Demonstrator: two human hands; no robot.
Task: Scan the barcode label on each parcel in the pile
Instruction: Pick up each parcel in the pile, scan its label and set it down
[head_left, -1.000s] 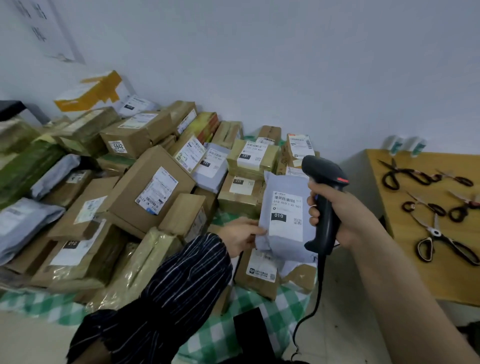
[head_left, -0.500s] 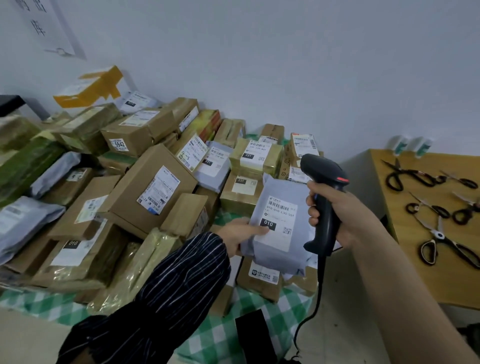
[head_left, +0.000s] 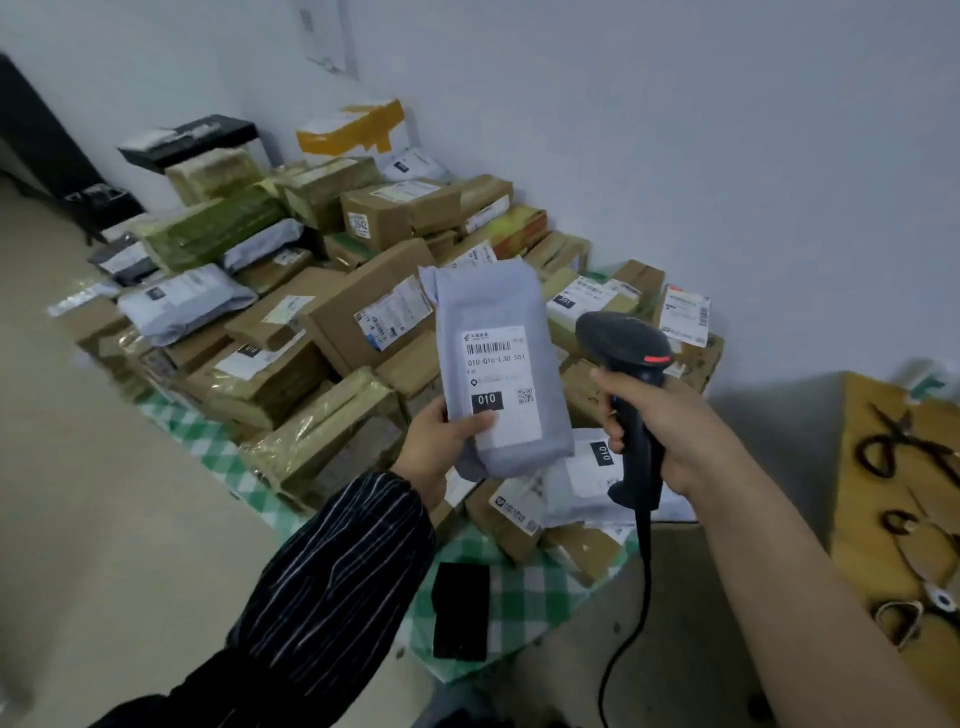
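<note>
My left hand (head_left: 439, 447) grips the lower end of a grey plastic mailer parcel (head_left: 496, 312) and holds it upright above the pile, its white barcode label (head_left: 498, 384) facing me. My right hand (head_left: 670, 431) holds the handle of a black corded barcode scanner (head_left: 626, 353), whose head sits just right of the label. The pile of parcels (head_left: 332, 322), several brown boxes and grey bags with white labels, lies on a green checked cloth (head_left: 519, 582) against the wall.
A wooden table (head_left: 852, 499) at the right carries several pairs of scissors (head_left: 893, 447). A flat black object (head_left: 461, 610) lies on the cloth's near edge. The scanner cable (head_left: 641, 597) hangs down to the floor. A black cabinet (head_left: 47, 150) stands at the far left.
My left hand has lifted the grey mailer off the pile and brought it up and nearer, label toward me. The view has swung left; the scanner stays beside the label.
</note>
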